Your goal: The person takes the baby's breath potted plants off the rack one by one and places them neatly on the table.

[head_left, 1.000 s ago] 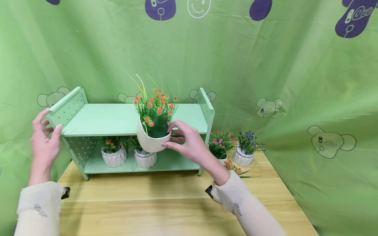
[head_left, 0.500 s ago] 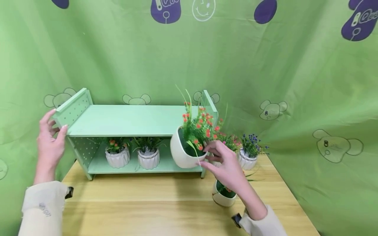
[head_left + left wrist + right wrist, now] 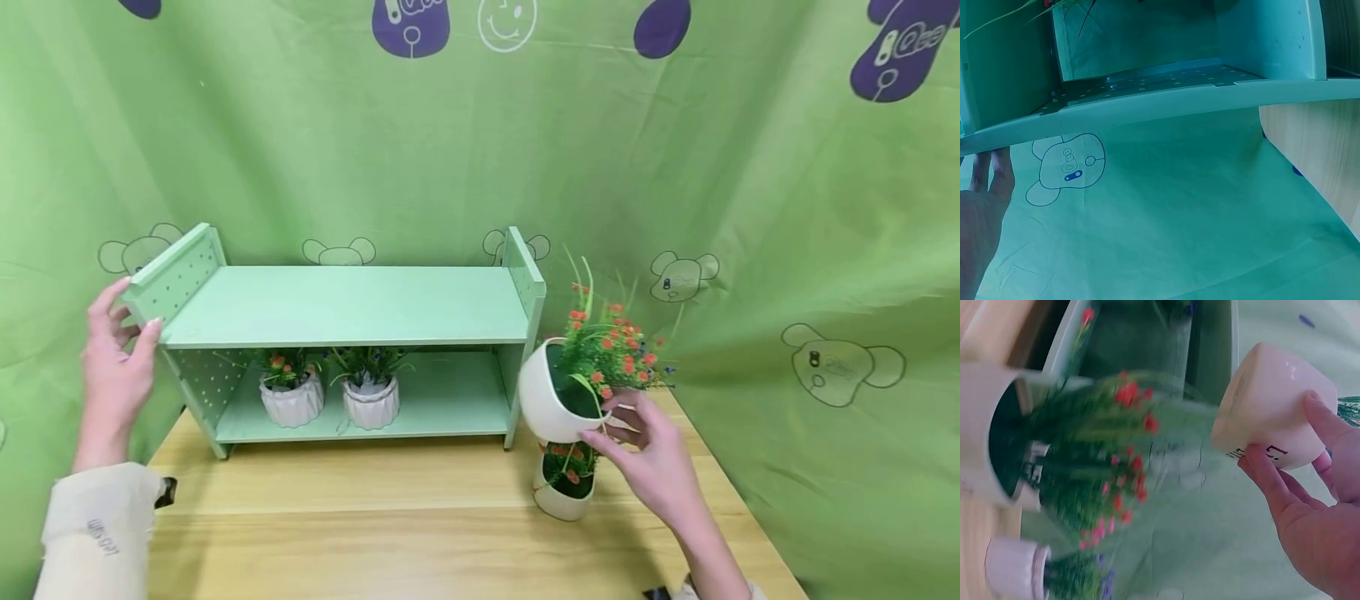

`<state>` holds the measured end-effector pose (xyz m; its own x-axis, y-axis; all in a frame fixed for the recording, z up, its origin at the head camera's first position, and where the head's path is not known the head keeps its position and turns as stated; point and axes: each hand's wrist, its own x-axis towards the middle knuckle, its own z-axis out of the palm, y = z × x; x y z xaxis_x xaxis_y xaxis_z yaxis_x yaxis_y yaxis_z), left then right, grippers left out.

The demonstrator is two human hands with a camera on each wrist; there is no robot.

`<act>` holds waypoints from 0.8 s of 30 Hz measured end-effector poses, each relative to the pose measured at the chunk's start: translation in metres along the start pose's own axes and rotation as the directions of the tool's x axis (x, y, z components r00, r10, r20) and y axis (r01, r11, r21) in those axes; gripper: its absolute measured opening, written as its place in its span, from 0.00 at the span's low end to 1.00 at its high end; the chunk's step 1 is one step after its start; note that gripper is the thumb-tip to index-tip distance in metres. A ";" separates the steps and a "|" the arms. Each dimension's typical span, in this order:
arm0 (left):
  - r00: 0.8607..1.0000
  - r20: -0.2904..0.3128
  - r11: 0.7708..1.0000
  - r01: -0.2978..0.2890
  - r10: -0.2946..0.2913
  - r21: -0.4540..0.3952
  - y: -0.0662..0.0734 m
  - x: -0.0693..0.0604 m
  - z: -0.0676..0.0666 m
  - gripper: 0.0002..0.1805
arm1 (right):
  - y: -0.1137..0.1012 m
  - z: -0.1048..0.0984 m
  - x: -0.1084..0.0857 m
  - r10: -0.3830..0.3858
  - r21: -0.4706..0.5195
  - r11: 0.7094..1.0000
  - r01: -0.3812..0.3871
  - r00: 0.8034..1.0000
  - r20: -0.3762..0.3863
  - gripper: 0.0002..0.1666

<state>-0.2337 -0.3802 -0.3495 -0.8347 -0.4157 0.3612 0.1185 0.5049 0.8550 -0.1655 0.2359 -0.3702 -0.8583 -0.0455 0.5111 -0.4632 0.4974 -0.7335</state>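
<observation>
My right hand (image 3: 651,454) pinches the rim of a white flowerpot (image 3: 551,400) with orange-red flowers and green grass, held tilted in the air right of the green shelf (image 3: 337,304). In the right wrist view, thumb and fingers lie on that held flowerpot (image 3: 1285,403), which bears dark lettering. With fingers and thumb on either side, my left hand (image 3: 116,367) holds the front corner of the shelf's left side panel. Beneath the raised pot, a second white flowerpot (image 3: 561,500) with orange-red flowers stands on the table, partly covered.
Two white ribbed pots, a left one (image 3: 292,404) and a right one (image 3: 371,406), stand on the lower shelf. The wooden table (image 3: 360,542) bears the shelf. A green curtain (image 3: 750,167) hangs behind. The right wrist view also shows a white pot (image 3: 1013,567) with purple flowers.
My right hand has carried the flowerpot rightward, from in front of the shelf to beyond its right end. My left hand stays on the side panel.
</observation>
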 end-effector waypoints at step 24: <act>0.998 0.022 0.998 0.055 -0.055 -0.009 0.005 -0.002 -0.001 0.35 | 0.078 -0.073 -0.048 0.174 -0.123 0.969 -0.216 0.942 -0.286 0.25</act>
<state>-0.2310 -0.3774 -0.3454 -0.8516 -0.4258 0.3056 0.0776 0.4743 0.8769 -0.1443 0.3405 -0.4189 -0.8262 0.2910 0.4824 -0.2366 0.5979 -0.7659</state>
